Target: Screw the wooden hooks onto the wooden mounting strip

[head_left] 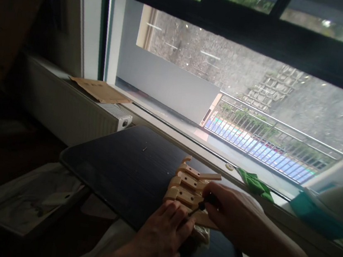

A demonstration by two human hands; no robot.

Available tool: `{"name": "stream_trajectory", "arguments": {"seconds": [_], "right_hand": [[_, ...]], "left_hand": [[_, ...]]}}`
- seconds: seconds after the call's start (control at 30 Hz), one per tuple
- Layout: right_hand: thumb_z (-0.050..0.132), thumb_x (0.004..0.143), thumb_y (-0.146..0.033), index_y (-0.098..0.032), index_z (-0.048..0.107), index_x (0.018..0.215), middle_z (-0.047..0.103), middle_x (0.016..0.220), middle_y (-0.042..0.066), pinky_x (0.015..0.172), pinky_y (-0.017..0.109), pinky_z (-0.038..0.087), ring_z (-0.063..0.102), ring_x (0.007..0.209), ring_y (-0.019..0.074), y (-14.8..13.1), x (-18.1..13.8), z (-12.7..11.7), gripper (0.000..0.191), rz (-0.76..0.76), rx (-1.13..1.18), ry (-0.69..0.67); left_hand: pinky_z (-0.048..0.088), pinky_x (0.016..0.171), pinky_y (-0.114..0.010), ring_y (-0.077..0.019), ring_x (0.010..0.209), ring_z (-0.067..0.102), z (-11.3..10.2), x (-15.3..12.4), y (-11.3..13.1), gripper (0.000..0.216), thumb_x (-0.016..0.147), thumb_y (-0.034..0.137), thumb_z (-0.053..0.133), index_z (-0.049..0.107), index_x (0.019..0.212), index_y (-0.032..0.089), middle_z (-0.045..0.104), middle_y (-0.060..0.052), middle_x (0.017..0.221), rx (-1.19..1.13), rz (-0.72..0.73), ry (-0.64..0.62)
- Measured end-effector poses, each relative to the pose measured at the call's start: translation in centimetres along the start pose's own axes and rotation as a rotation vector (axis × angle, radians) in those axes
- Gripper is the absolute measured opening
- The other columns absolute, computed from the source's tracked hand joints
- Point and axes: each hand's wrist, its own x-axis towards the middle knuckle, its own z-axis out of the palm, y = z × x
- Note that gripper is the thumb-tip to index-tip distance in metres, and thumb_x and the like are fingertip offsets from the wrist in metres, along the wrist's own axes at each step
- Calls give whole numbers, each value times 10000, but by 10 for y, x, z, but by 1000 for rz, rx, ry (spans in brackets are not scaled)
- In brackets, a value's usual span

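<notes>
A light wooden hook rack (187, 183) lies on the dark tabletop, its curved pieces side by side with dark holes in them. My left hand (163, 229) is closed over its near end, fingers pressed on the wood and partly hiding it. In my right hand (232, 207) is a screwdriver (202, 205) with a black handle, gripped in closed fingers. The screwdriver's shaft slants down toward my left fingertips, where its tip is hard to make out. Under the rack's near end shows a crinkled clear plastic bag (202, 233).
A small screw-like piece (144, 149) lies on the dark table (114, 163). Beyond are a window sill with a green cloth (255, 184) and a tape roll (229, 167). A teal container (320, 215) stands right; a radiator (76, 110) with a brown envelope (101, 90) is left.
</notes>
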Motion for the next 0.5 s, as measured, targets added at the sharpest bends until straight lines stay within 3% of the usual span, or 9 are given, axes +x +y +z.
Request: {"name": "stream_trajectory", "arguments": {"seconds": [0.13, 0.37, 0.5], "right_hand": [[497, 813, -253, -213, 565, 777, 593, 661, -16, 515, 243, 213, 445, 558, 109, -5, 2, 3, 86, 22, 15, 13], [407, 882, -347, -206, 533, 797, 601, 639, 1, 508, 246, 221, 477, 547, 129, -11, 6, 12, 207, 233, -41, 79], [441, 864, -370, -225, 573, 843, 632, 682, 2, 524, 250, 230, 518, 582, 144, -8, 3, 8, 197, 186, -70, 71]], "left_hand": [[260, 1063, -462, -298, 1208, 357, 5, -1, -2, 638, 787, 428, 593, 359, 1344, 223, 427, -99, 1295, -2, 10, 23], [255, 1066, -464, -308, 1211, 355, 1, -1, 1, 641, 770, 396, 617, 375, 1330, 197, 436, -119, 1288, 17, 5, 16], [249, 1073, -459, -298, 1205, 367, 0, -2, 0, 662, 762, 390, 622, 361, 1337, 194, 438, -115, 1285, -1, 20, 14]]}}
